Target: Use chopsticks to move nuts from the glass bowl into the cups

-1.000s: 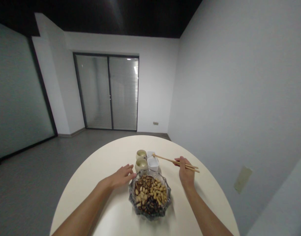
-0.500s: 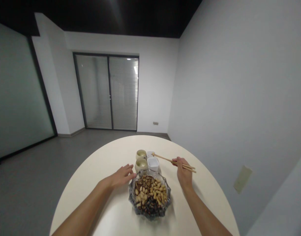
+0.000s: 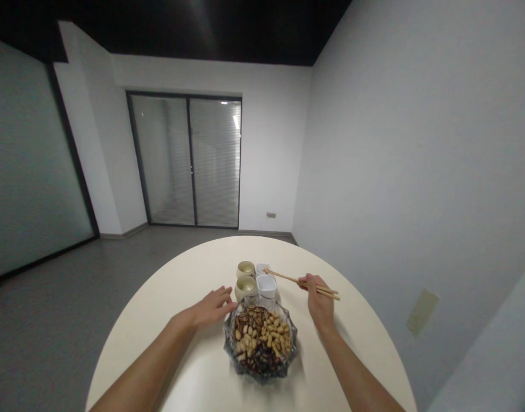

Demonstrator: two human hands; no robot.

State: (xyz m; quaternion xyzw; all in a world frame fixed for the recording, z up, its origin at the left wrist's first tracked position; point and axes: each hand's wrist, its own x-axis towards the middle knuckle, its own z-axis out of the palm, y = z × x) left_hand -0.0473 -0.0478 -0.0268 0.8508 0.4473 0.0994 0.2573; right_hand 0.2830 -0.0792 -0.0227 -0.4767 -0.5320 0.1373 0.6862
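white walls, black ceiling, grey floor, dark-framed glass panels, pale blinds, round cream table

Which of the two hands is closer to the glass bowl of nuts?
Left. The left hand is beside the glass bowl, thumb at its far-left rim. The right hand, holding chopsticks, is off to the bowl's right, with a wider gap between.
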